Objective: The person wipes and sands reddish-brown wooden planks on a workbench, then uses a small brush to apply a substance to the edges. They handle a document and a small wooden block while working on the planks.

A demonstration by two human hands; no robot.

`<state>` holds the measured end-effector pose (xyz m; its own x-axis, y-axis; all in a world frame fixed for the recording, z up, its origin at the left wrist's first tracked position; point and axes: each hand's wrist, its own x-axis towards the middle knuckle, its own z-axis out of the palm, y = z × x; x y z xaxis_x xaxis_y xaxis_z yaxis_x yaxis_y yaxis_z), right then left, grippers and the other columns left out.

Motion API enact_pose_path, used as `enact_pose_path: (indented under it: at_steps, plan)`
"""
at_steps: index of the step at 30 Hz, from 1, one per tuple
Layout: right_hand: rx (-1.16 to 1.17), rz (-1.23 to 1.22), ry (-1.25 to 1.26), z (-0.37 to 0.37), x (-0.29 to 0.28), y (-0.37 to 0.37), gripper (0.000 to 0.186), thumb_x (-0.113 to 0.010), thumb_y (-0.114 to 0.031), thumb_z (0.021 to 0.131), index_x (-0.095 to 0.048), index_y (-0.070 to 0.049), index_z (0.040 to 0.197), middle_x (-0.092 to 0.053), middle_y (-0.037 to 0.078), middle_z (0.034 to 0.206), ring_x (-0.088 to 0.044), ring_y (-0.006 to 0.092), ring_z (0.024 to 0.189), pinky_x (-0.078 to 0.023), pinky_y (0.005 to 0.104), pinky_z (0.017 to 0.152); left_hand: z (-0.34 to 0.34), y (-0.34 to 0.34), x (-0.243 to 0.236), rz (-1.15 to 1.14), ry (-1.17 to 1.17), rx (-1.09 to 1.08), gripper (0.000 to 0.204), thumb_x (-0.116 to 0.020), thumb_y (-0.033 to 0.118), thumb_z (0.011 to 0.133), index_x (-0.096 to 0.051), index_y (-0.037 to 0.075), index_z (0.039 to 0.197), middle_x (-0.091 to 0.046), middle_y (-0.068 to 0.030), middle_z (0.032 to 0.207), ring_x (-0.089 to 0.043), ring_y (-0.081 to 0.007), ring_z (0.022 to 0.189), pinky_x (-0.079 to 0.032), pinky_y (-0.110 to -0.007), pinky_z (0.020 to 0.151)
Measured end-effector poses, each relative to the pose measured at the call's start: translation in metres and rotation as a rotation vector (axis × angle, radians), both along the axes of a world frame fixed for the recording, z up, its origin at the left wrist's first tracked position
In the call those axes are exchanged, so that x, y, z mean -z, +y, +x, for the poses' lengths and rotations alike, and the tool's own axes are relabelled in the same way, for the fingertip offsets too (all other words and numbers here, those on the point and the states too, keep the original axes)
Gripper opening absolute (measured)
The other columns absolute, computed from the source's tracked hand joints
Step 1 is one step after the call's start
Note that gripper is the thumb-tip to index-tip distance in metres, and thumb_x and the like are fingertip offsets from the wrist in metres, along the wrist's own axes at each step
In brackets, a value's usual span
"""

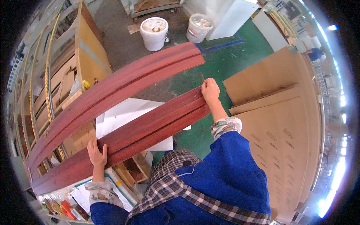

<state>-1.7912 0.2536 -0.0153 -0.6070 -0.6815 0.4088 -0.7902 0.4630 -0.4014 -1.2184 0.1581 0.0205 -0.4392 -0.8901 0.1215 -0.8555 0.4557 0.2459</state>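
From my station I watch both hands at work on a reddish-brown board, the near board (153, 123), which slants up from beneath the left hand (97, 154) to the right hand (211, 90). My left hand is moderately spread and laid across the board's face, thumb standing apart from the fingers; I can't make out whether the fingertips hook over the far edge. My right hand is narrower, its fingers bent at the board's upper right corner. A thin stick (202, 77) shows just past those fingertips, but whether they pinch it I can't make out. Beyond both hands, roughly in line with the near board, runs the far board (123, 80), similar in colour and grooved lengthwise; neither hand touches it. Between the hands, a white panel (125, 112) shows beneath the near board. Just right of my left hand and lower, I see a wooden box (139, 168). Brown cardboard sheets (277, 138) lie to the right of my right hand, and well beyond it stand two pale buckets (153, 39).
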Motion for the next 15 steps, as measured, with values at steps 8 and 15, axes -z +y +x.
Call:
enact_pose_path:
  at_steps: [8,15]
  plan:
    - [-0.343,0.124,-0.170,0.111,-0.020,-0.035,0.014,-0.057,-0.019,0.079,-0.062,-0.007,0.080,-0.060,0.017,0.086,-0.064,0.0361,0.075,-0.054,0.0454,0.066,0.002,0.005,0.002,-0.017,-0.017,-0.038,0.046,-0.059,0.026,0.084,-0.049,0.002,0.121,-0.049,-0.0192,0.120,-0.045,-0.0376,0.113,-0.035,-0.045,0.100]
    - [0.020,0.381,-0.118,-0.021,-0.016,-0.005,0.014,-0.056,-0.014,0.076,-0.064,-0.004,0.079,-0.063,0.020,0.090,-0.064,0.0381,0.080,-0.052,0.0475,0.072,0.004,0.003,0.011,-0.026,-0.025,-0.021,0.046,-0.058,0.026,0.085,-0.049,0.001,0.122,-0.048,-0.0198,0.121,-0.045,-0.0380,0.113,-0.034,-0.045,0.100]
